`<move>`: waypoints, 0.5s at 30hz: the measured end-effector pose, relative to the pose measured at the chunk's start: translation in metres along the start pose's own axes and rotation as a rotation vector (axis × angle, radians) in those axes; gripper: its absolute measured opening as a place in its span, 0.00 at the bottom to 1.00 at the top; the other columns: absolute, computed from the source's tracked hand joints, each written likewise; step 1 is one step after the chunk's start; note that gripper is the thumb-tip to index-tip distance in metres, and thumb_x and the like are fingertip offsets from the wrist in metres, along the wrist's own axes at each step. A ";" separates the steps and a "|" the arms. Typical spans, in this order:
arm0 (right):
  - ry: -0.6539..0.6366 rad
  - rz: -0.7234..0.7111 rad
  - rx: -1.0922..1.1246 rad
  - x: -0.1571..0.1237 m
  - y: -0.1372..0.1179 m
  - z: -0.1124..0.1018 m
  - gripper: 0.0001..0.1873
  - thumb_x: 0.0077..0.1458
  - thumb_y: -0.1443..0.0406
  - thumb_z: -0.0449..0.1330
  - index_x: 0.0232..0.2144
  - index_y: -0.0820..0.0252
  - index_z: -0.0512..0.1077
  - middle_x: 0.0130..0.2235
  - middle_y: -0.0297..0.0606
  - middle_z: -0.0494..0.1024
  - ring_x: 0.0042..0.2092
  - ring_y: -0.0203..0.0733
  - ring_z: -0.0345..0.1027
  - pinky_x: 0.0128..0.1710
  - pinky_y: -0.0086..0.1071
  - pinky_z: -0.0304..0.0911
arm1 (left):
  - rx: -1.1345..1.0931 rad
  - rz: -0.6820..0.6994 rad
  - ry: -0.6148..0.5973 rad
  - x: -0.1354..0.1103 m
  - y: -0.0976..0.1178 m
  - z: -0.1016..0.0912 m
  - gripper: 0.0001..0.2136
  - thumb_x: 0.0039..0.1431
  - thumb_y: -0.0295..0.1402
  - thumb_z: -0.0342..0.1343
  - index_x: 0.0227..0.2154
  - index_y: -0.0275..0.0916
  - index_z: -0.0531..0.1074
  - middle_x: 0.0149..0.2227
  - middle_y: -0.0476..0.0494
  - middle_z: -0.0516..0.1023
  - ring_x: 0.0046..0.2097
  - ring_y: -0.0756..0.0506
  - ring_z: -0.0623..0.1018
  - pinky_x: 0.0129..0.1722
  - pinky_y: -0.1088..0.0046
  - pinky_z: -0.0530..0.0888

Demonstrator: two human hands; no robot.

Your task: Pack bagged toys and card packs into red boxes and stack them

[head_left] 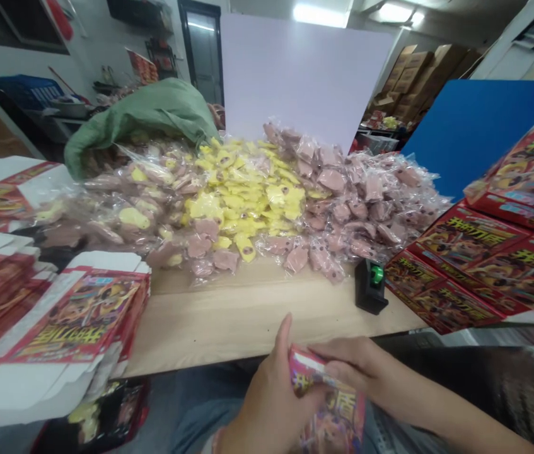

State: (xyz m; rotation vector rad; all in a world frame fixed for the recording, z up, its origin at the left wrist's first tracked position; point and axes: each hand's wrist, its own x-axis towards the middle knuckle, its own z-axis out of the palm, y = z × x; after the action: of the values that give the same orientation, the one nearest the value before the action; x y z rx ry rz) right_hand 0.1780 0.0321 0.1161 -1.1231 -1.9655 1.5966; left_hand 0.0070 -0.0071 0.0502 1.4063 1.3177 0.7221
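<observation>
Watching from far away, I see my left hand [271, 407] and right hand [347, 362] clamped on a red box [328, 403], past a green sack [139, 123] spilling bagged toys [248, 202].

A dark-framed door [203, 50] is set in the far wall [87, 38] at upper centre; cardboard cartons [413, 79] are stacked at upper right.

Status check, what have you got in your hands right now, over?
Left hand and right hand gripping a red printed carton over the lap. Wooden table just ahead, bagged pink and yellow pieces piled on it. Nothing blocking the hands.
</observation>
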 end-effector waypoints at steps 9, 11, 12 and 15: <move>0.015 0.015 -0.133 -0.001 0.007 -0.003 0.14 0.54 0.61 0.53 0.41 0.54 0.74 0.34 0.37 0.78 0.36 0.44 0.70 0.38 0.32 0.64 | -0.091 0.020 -0.046 0.007 -0.003 0.010 0.48 0.42 0.32 0.62 0.61 0.43 0.36 0.39 0.47 0.73 0.37 0.46 0.72 0.39 0.71 0.68; -0.026 0.074 -0.068 -0.002 0.009 -0.007 0.16 0.56 0.59 0.51 0.42 0.56 0.74 0.35 0.36 0.78 0.37 0.45 0.71 0.37 0.33 0.64 | -0.122 0.049 -0.092 0.008 -0.001 0.011 0.49 0.41 0.30 0.62 0.61 0.42 0.35 0.39 0.47 0.73 0.35 0.47 0.72 0.38 0.72 0.68; -0.039 0.105 -0.040 -0.002 0.010 -0.010 0.17 0.56 0.59 0.50 0.43 0.57 0.74 0.35 0.36 0.78 0.36 0.44 0.71 0.36 0.32 0.64 | -0.126 0.065 -0.106 0.008 0.000 0.012 0.50 0.40 0.30 0.63 0.61 0.42 0.35 0.39 0.47 0.72 0.35 0.47 0.72 0.39 0.72 0.68; -0.049 0.137 -0.032 -0.005 0.008 -0.015 0.18 0.56 0.58 0.50 0.41 0.59 0.74 0.33 0.35 0.78 0.33 0.40 0.69 0.32 0.29 0.63 | -0.111 0.090 -0.108 0.008 0.001 0.014 0.51 0.38 0.31 0.65 0.60 0.43 0.35 0.40 0.46 0.72 0.37 0.46 0.72 0.40 0.70 0.68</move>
State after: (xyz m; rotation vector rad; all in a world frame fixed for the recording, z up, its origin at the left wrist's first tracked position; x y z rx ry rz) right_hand 0.1942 0.0386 0.1138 -1.2668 -1.9898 1.6813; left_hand 0.0217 -0.0029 0.0454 1.4020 1.1202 0.7563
